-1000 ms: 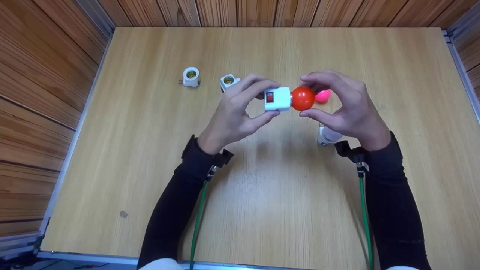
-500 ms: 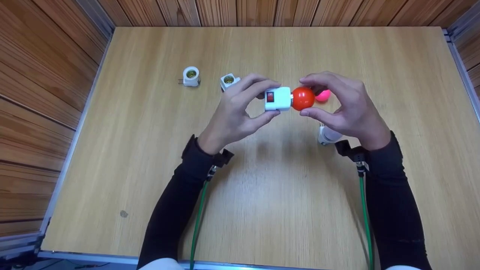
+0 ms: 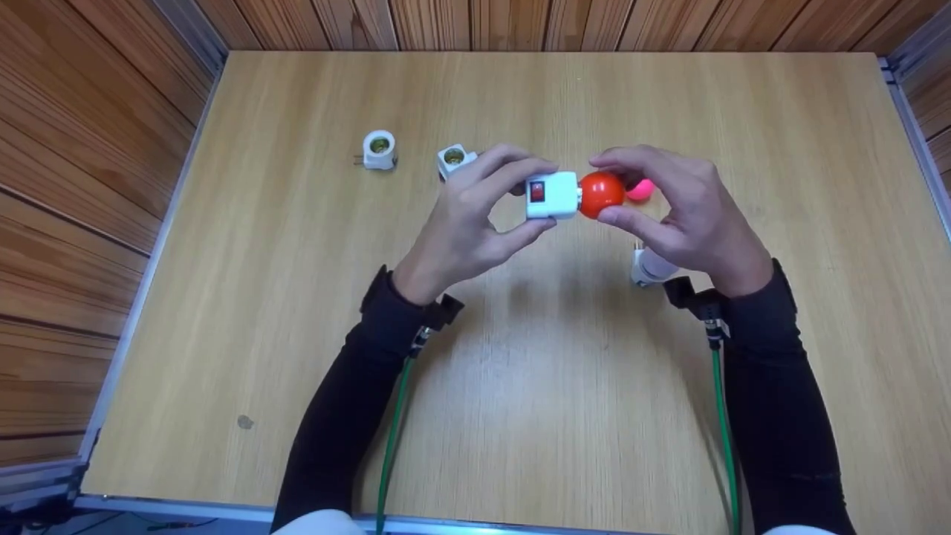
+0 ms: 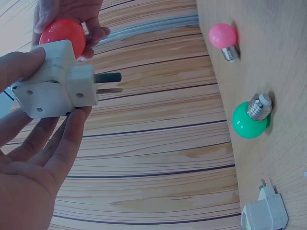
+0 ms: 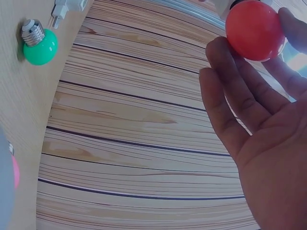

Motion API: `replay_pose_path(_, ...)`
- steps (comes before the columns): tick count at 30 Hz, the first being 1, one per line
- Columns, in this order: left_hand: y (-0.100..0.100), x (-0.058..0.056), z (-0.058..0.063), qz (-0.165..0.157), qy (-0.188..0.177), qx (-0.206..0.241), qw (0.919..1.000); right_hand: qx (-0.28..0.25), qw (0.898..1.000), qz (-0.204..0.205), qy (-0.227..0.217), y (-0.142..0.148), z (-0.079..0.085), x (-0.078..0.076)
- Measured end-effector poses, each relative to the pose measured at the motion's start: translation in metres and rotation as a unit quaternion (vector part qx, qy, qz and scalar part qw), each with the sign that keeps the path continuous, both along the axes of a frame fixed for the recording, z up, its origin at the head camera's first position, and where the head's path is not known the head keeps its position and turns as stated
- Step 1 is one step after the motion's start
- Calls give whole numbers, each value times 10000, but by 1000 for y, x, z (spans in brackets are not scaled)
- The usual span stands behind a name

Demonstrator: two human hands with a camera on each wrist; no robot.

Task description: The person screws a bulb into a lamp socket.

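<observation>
Above the table, my left hand [image 3: 468,219] holds a white plug-in lamp socket [image 3: 561,204] between thumb and fingers, its red switch facing up. Two plug prongs stick out of the socket's side in the left wrist view. A red light bulb [image 3: 599,195] sits with its metal base at the socket's mouth, and a narrow strip of that base shows between them. My right hand [image 3: 691,212] pinches the bulb from the right, thumb on the near side and fingers on the far side. From the right wrist, the round red glass is seen at the fingertips.
Two more white sockets, one at the left [image 3: 380,152] and one beside my left hand [image 3: 452,157], stand on the wooden table [image 3: 520,416]. A pink bulb [image 4: 223,36] and a green bulb [image 4: 249,123] lie behind. Another white socket [image 3: 648,267] is partly under my right hand.
My right thumb has slid up and onto the red bulb, and its fingers have shifted slightly left around it. The left hand and socket have hardly moved.
</observation>
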State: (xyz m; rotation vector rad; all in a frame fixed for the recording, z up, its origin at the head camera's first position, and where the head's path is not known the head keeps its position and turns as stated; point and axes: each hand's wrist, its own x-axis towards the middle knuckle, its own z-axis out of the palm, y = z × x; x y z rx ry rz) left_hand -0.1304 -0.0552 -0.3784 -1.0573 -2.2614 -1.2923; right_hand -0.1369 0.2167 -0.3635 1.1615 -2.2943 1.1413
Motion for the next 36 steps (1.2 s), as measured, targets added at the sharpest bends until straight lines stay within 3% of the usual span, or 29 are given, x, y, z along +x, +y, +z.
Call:
replay_pose_path(11, -1, 0, 0, 8, 18, 81, 10000, -45, 9998, 169, 67, -3, 0, -2)
replay_pose_path(19, 0, 1, 1, 14, -8, 97, 10000, 64, 9998, 22, 175, -2, 2, 0)
replay_pose_path(28, 0, 1, 1, 9, -40, 38, 10000, -674, 9971, 96, 346, -9, -2, -1)
replay_pose_path(36, 0, 1, 1, 1, -60, 59, 10000, -781, 9959, 157, 426, -11, -1, -1)
